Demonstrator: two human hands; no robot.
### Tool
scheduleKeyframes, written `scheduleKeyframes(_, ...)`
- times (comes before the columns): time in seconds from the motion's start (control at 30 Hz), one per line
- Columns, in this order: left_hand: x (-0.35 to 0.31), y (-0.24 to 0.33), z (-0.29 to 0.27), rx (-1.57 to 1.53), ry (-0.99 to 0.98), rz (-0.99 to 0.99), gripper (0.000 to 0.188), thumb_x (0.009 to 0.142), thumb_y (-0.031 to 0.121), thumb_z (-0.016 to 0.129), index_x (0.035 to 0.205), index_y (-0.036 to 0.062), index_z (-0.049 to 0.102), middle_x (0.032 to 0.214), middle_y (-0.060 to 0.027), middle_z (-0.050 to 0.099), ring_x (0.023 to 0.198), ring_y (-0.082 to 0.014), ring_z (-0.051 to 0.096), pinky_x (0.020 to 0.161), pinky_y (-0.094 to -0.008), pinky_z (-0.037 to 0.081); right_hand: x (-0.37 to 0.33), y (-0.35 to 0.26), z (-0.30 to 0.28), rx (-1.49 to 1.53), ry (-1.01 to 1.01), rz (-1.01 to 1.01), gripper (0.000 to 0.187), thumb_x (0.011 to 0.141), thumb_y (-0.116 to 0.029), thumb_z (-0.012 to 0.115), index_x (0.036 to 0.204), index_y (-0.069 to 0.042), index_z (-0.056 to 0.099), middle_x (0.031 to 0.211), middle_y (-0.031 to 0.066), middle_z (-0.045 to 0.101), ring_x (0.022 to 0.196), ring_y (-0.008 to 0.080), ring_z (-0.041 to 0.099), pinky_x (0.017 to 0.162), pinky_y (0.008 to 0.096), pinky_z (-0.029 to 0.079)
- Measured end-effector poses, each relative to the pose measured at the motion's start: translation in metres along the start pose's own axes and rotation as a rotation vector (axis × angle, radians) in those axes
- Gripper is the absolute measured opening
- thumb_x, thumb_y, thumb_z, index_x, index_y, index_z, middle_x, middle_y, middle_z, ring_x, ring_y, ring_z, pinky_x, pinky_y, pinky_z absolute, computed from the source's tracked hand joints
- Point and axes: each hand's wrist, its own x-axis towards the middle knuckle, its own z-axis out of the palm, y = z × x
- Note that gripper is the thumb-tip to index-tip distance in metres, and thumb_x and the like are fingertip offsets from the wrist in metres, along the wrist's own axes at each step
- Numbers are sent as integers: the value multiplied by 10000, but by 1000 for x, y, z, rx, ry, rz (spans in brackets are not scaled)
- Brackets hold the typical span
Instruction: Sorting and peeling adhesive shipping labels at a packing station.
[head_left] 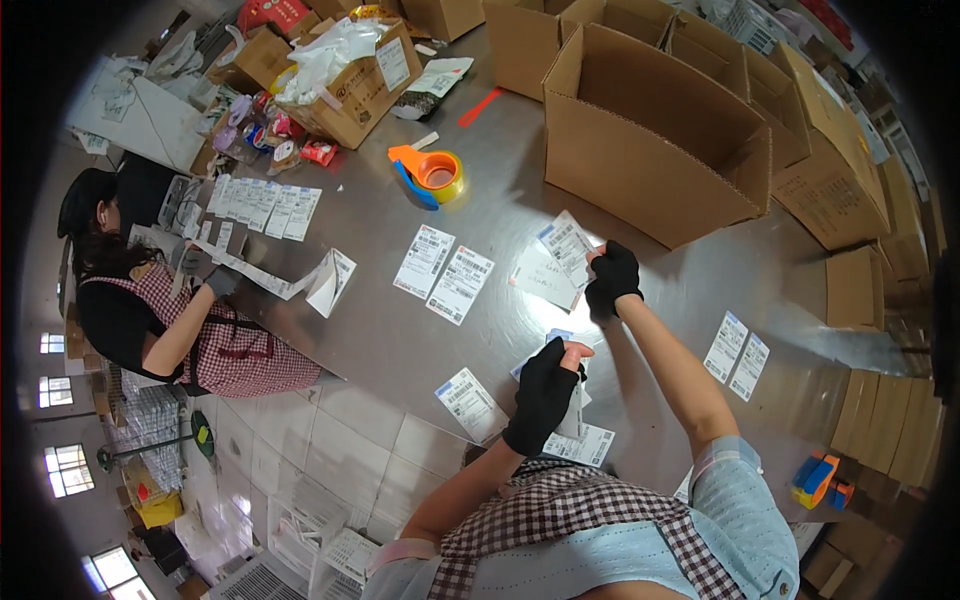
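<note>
Black fingerless gloves cover both my hands. My right hand [613, 283] pinches the edge of a printed shipping label [566, 243], raised over a pale, handwritten sheet [541, 277] on the metal table. Nearer to my body, my left hand [544, 396] is closed around a few more shipping labels [574, 412]; the glove hides most of them. Under and beside that hand lies another label [585, 445], close to my checked apron. To its left a single label [468, 404] rests at the table edge. A pair of labels [459, 284] lies further off, left of my right hand.
Open cardboard boxes [655, 150] stand at the far right. An orange-and-blue tape dispenser [438, 172] and a red cutter-like tool [480, 107] lie at the back. Two labels [737, 355] sit to the right, near another tape dispenser [815, 480]. At left, a co-worker [170, 300] handles a label strip [255, 272].
</note>
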Motion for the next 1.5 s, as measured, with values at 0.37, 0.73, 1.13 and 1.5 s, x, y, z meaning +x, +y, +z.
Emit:
scheduleKeyframes(0.37,-7,19,-4,-16,-331,-32,252,922,228,421,907,45,594,653,-4,480,619,-62,443,580,-224,375,47,-40,30,61,-111,-100,173,717,-169,683,773,-12,636,665,19,603,619,106,540,590,238,415)
scheduleKeyframes(0.73,1,8,-15,-36,-334,-30,236,926,195,409,922,29,577,691,-14,483,656,-75,450,618,-234,385,88,-47,107,-75,-139,88,216,721,-150,632,783,44,559,712,138,594,492,192,582,443,319,452)
scheduleKeyframes(1.13,13,7,-13,-70,-373,-80,212,919,178,417,908,27,566,701,-27,514,653,-98,463,621,-242,390,113,-64,120,-353,-73,-88,291,686,-254,667,734,4,541,698,166,582,589,270,595,564,354,471)
scheduleKeyframes(1.5,16,1,-8,-39,-442,-64,213,918,170,428,806,14,523,708,-64,542,660,-134,508,638,-275,412,-19,-41,2,-229,-607,14,22,724,-78,584,713,-61,592,618,24,581,460,69,514,395,239,412)
